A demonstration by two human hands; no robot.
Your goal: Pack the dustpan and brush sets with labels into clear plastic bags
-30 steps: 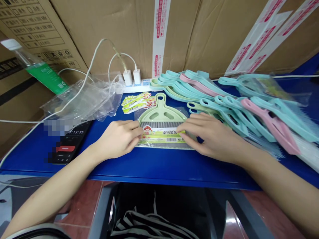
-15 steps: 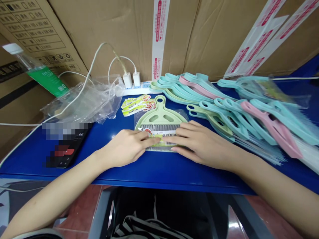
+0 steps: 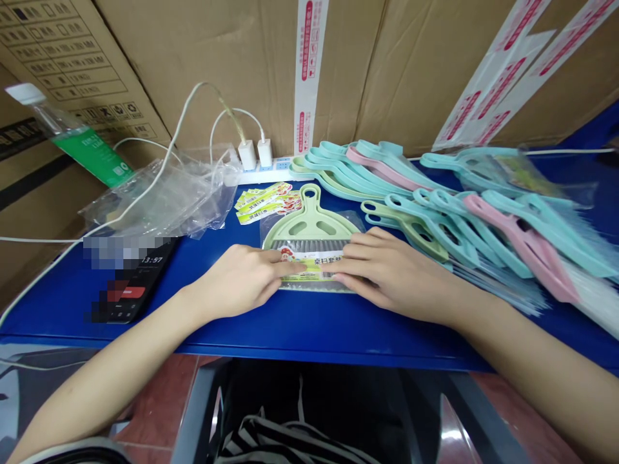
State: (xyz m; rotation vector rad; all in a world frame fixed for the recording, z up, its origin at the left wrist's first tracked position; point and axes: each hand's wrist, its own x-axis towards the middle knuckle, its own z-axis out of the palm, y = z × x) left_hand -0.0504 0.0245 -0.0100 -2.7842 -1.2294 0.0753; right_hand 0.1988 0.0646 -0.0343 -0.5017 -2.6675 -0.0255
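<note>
A light green dustpan (image 3: 323,222) with a grey-bristled brush lies in a clear plastic bag on the blue table (image 3: 271,328), its looped handle pointing away from me. Across the bristles is a yellow and white label (image 3: 316,265). My left hand (image 3: 249,280) rests on the left side of the bag, its index finger on the label. From the right, my right hand (image 3: 382,274) lies on the label and bag edge, fingers extended. The undersides of both hands are hidden.
Spare labels (image 3: 268,201) lie behind the dustpan. Teal, pink and green brushes and dustpans (image 3: 449,225) are piled at the right. At the left are plastic bags (image 3: 169,200), a phone (image 3: 140,283) and a bottle (image 3: 89,151). A power strip (image 3: 275,171) stands behind.
Both index fingers have moved apart along the label, showing more of its print. The phone's clock now reads 13:57.
</note>
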